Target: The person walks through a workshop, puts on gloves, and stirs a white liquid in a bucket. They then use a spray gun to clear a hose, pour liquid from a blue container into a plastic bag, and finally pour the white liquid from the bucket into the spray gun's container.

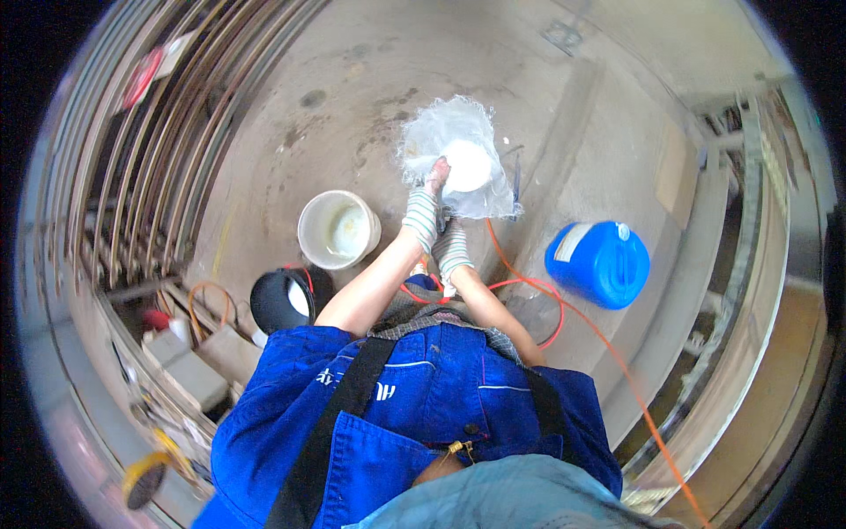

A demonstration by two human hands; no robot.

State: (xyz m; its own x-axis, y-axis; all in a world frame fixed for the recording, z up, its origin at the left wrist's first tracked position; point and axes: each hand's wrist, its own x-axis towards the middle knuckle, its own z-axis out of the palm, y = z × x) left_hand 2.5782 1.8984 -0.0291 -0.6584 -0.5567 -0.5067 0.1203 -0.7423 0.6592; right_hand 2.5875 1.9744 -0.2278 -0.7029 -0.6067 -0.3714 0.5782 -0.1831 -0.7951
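My left hand (433, 188), in a striped knit glove or cuff with reddish fingers showing, grips a translucent mesh cloth (423, 135) with frayed edges. Its fingers lie at the rim of a bright white round thing (470, 166), too overexposed to tell whether it is a vessel or a disc. Just below is my right hand (453, 244), with the same stripes; its fingers are hidden near the cloth's lower edge. A small dark object (443, 219) shows between the two hands, its kind unclear.
To the left stand a whitish plastic bucket (339, 230) with residue and a black bucket (281, 301) with something white inside. A blue jerrycan (597, 264) is at the right. An orange hose (598, 334) and a red hose (558, 317) cross the concrete floor. Metal bars (178, 132) line the left.
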